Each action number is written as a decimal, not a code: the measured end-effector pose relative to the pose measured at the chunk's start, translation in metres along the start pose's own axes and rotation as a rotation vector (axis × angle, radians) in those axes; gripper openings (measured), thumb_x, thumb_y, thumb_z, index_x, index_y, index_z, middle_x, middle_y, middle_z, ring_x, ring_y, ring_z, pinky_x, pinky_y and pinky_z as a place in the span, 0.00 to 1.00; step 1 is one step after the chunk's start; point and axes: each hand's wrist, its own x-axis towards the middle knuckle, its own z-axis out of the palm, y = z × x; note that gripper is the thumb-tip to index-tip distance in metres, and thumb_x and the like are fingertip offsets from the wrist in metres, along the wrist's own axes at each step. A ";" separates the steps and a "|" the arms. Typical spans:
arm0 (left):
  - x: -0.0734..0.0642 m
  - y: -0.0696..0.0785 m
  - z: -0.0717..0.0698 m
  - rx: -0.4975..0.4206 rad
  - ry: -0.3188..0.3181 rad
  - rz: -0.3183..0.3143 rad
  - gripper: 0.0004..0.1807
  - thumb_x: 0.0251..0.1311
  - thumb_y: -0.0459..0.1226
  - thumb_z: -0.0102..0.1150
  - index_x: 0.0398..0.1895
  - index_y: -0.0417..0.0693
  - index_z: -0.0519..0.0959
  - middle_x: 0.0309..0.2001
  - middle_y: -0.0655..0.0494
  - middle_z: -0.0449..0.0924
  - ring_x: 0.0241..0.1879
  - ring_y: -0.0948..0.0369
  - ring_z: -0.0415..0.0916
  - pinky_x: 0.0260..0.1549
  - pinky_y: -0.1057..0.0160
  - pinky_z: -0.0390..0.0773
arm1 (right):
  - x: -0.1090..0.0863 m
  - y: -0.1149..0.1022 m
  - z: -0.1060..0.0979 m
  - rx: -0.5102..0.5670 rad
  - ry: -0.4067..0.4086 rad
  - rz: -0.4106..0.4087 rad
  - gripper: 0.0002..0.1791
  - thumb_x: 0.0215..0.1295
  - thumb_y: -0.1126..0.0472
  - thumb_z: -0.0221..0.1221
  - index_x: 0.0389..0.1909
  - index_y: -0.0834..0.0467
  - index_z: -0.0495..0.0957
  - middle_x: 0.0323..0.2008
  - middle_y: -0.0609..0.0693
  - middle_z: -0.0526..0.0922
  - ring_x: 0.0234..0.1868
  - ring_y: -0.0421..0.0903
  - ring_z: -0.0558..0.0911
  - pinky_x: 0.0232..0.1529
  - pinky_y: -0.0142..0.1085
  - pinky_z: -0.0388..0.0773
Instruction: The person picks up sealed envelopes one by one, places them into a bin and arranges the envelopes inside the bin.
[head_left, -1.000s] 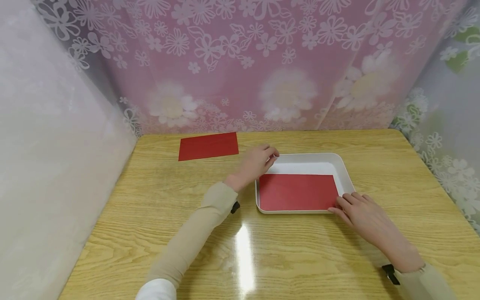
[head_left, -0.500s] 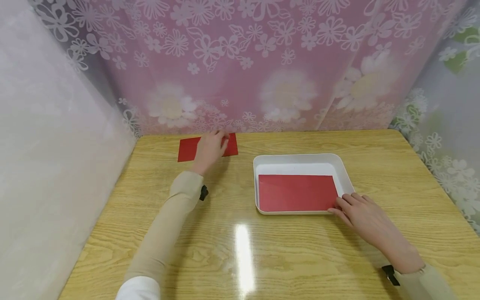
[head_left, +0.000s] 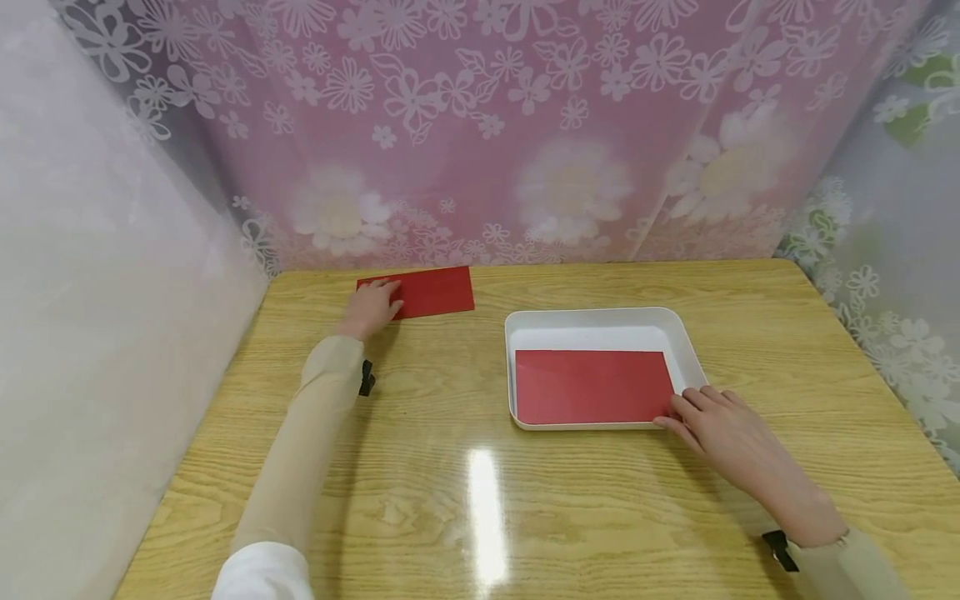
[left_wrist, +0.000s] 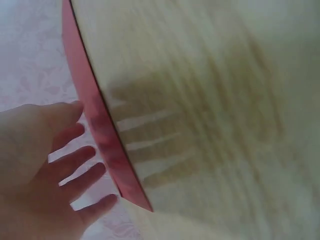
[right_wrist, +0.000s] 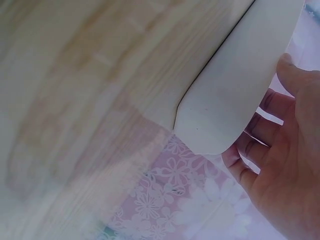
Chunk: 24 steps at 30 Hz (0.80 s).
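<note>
My left hand (head_left: 371, 307) reaches over the left end of a flat red rectangular sheet (head_left: 438, 292) near the table's back edge. In the left wrist view, its fingers are spread and nearly straight, with the tips right at the red sheet (left_wrist: 90, 95). A second red sheet (head_left: 592, 387) lies in the front part of a shallow white tray (head_left: 592, 321). At the tray's near right corner, my right hand (head_left: 723, 437) grips the rim with bent fingers. The right wrist view shows the thumb and curled fingers along the edge of the tray (right_wrist: 220, 90).
Both things stand on a wood-grain table (head_left: 420, 517) with a bright light reflection at the front. A pink flowered curtain (head_left: 465, 167) rises behind it. A pale cloth (head_left: 112, 333) bounds the left side and a flowered cloth (head_left: 892, 217) the right.
My left hand has gone from the tray's back left corner leftward, across the loose red sheet to its left end. My right hand keeps its place at the tray corner.
</note>
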 end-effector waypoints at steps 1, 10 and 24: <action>0.000 -0.001 0.001 0.001 -0.027 -0.002 0.30 0.78 0.41 0.48 0.77 0.39 0.60 0.76 0.35 0.56 0.75 0.39 0.54 0.73 0.43 0.55 | 0.000 0.000 0.000 0.001 0.001 -0.001 0.17 0.68 0.48 0.63 0.25 0.50 0.69 0.24 0.41 0.65 0.28 0.43 0.68 0.31 0.41 0.66; -0.002 -0.003 0.004 0.021 -0.076 -0.002 0.31 0.79 0.41 0.47 0.78 0.40 0.57 0.78 0.35 0.52 0.77 0.42 0.50 0.75 0.45 0.48 | 0.001 0.000 0.000 -0.002 -0.009 -0.001 0.17 0.68 0.47 0.63 0.25 0.50 0.69 0.25 0.41 0.65 0.28 0.44 0.68 0.31 0.41 0.67; -0.022 0.005 0.005 -0.003 -0.111 -0.028 0.32 0.79 0.44 0.47 0.80 0.43 0.55 0.79 0.37 0.50 0.76 0.36 0.50 0.72 0.39 0.56 | 0.000 0.000 0.001 0.004 0.006 -0.009 0.17 0.70 0.46 0.61 0.26 0.50 0.69 0.25 0.41 0.66 0.28 0.44 0.69 0.31 0.42 0.68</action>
